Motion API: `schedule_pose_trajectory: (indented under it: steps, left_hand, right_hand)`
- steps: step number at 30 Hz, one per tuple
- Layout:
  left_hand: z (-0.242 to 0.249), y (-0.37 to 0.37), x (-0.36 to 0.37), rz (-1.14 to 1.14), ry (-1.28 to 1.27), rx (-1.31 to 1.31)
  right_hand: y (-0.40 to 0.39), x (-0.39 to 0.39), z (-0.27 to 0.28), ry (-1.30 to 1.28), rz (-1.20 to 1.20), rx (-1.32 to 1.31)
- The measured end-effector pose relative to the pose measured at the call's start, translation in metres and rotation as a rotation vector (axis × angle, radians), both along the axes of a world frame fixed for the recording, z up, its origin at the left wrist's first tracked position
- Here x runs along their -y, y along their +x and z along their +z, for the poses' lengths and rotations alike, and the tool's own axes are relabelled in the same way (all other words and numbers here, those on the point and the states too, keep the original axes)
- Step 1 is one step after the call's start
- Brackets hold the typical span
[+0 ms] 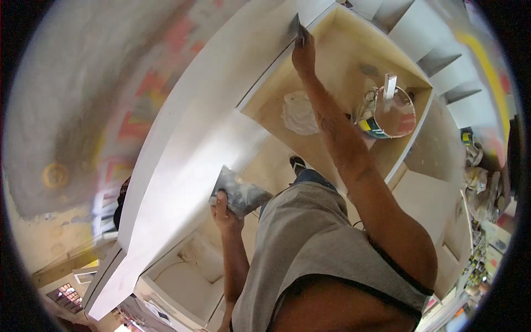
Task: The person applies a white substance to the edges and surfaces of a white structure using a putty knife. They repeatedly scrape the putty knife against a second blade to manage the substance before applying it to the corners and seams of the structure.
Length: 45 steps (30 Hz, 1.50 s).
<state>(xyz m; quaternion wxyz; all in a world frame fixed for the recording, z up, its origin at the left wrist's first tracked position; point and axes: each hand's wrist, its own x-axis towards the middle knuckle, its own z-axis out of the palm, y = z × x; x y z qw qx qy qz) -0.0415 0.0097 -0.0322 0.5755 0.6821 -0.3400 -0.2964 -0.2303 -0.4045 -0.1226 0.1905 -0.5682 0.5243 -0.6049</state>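
My left hand (pixel 225 214) grips a flat grey plate (pixel 240 193) smeared with white paste, with the thumb on its face. The plate is beside the white panel (pixel 188 119). At the top, my right hand (pixel 303 52) is closed on a putty knife (pixel 296 26). The knife's blade lies at the white panel's surface, near the panel's edge. My right arm stretches over an open wooden compartment.
A tub (pixel 395 119) with a white stick (pixel 390 87) stands in the wooden compartment (pixel 345 61), near a white sheet (pixel 300 113). White shelves (pixel 442 58) are at upper right. A white box-like recess (pixel 188 276) lies below, and cluttered goods (pixel 487 260) at lower right.
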Motion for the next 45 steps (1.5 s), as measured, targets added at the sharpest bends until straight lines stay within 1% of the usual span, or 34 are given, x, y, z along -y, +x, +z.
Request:
schedule_pose_trajectory:
  steps: [1, 4, 9, 11, 13, 14, 15, 17, 18, 20, 22, 24, 26, 29, 33, 35, 36, 39, 40, 41, 42, 44, 45]
  left_hand:
    - [0.021, 0.002, -0.002, 0.044, -0.009, -0.578]
    - [0.009, 0.014, -0.016, 0.066, -0.029, -0.656]
    - [0.004, 0.015, -0.010, 0.050, -0.038, -0.586]
    - [0.003, 0.011, -0.001, 0.039, 0.027, -0.322]
    - [-0.012, 0.016, -0.003, 0.054, 0.029, -0.291]
    - [-0.019, 0.019, -0.005, 0.072, 0.024, -0.260]
    - [-0.015, 0.018, -0.003, 0.072, 0.026, -0.259]
    - [-0.004, 0.016, 0.000, 0.034, -0.012, -0.452]
    - [-0.001, 0.015, 0.001, 0.033, -0.011, -0.451]
    - [0.002, 0.013, 0.001, 0.086, -0.044, -0.611]
    - [-0.002, 0.018, -0.004, 0.091, -0.035, -0.623]
    - [-0.003, 0.022, -0.010, 0.098, -0.029, -0.635]
    - [-0.001, 0.023, -0.012, 0.083, -0.027, -0.601]
    - [-0.006, 0.027, -0.018, 0.116, -0.039, -0.608]
    - [0.005, 0.020, -0.010, 0.112, -0.017, -0.659]
    - [0.010, 0.017, -0.004, 0.008, -0.059, -0.789]
    - [0.009, 0.016, 0.000, 0.007, -0.061, -0.790]
    - [0.007, 0.015, 0.014, 0.093, -0.035, -0.929]
    - [0.004, 0.018, 0.015, 0.087, -0.043, -0.933]
    - [-0.002, 0.022, 0.018, 0.085, -0.039, -0.998]
    - [-0.007, 0.023, 0.019, 0.087, -0.030, -1.063]
    - [-0.010, 0.016, 0.028, 0.102, -0.130, -1.098]
    - [-0.005, 0.012, 0.030, 0.063, -0.149, -1.051]
  right_hand:
    - [0.009, -0.008, 0.000, 0.002, 0.009, -0.001]
    - [0.041, -0.051, -0.007, -0.046, 0.054, 0.073]
    - [0.090, -0.106, 0.000, 0.039, 0.102, 0.170]
    - [0.106, -0.127, 0.000, 0.070, 0.111, 0.197]
    - [0.117, -0.146, -0.003, 0.055, 0.114, 0.138]
    - [0.121, -0.154, -0.002, 0.057, 0.114, 0.139]
    - [0.125, -0.162, 0.000, 0.086, 0.157, 0.186]
    - [0.132, -0.172, 0.000, 0.137, 0.209, 0.232]
    - [0.136, -0.175, 0.000, 0.138, 0.208, 0.234]
    - [0.143, -0.186, 0.000, 0.142, 0.234, 0.239]
    - [0.148, -0.196, 0.001, 0.142, 0.259, 0.258]
    - [0.154, -0.206, 0.003, 0.167, 0.283, 0.212]
    - [0.163, -0.219, 0.009, 0.160, 0.237, 0.248]
    - [0.168, -0.230, 0.011, 0.158, 0.305, 0.283]
    - [0.168, -0.242, 0.007, 0.175, 0.357, 0.301]
    - [0.149, -0.244, -0.001, 0.344, 0.690, 0.307]
    - [0.134, -0.248, 0.011, 0.401, 0.840, 0.378]
    - [0.104, -0.267, 0.029, 0.352, 0.874, 0.347]
    - [0.096, -0.279, 0.041, 0.285, 0.876, 0.408]
    - [0.089, -0.289, 0.056, 0.218, 0.879, 0.464]
    - [0.081, -0.299, 0.076, 0.181, 0.950, 0.436]
    - [0.075, -0.317, 0.084, -0.115, 1.048, 0.268]
    - [0.076, -0.318, 0.080, -0.114, 1.057, 0.260]
